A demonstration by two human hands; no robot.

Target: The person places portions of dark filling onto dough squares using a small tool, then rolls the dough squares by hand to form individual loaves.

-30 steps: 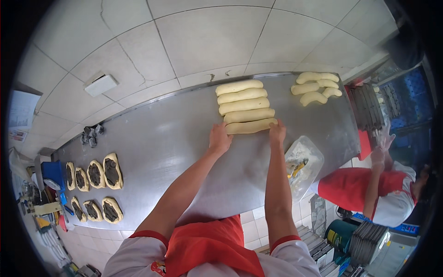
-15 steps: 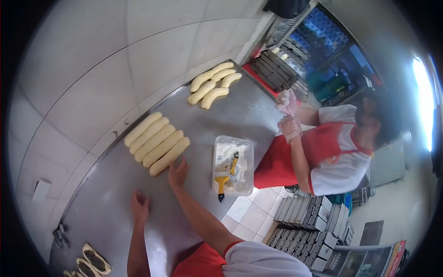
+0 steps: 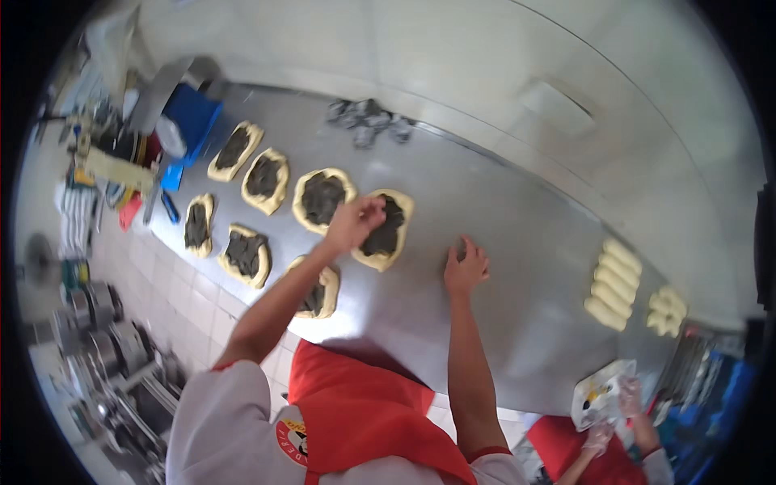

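Note:
Several flattened dough pieces with dark filling lie on the steel table in front of me. My left hand (image 3: 356, 225) is over the gap between a round filled dough piece (image 3: 322, 199) and the rightmost filled dough piece (image 3: 383, 234). Its fingers are slightly apart at the rightmost piece's edge, with nothing visible in them. To the right of that piece, my right hand (image 3: 466, 265) hovers over bare metal, fingers loosely bent and apart, holding nothing. My left forearm partly covers another filled dough piece (image 3: 325, 293) near the front edge.
Plain dough rolls (image 3: 614, 283) lie side by side at the table's right, with curved dough pieces (image 3: 667, 312) beyond. A co-worker's gloved hands hold a white plastic container (image 3: 594, 396). Dark grey crumpled pieces (image 3: 368, 121) lie by the wall. A blue bin (image 3: 191, 121) stands far left.
My view has swung left along the table. My hands have gone from beside the plain rolls to the filled dough. The container is now in the co-worker's hands.

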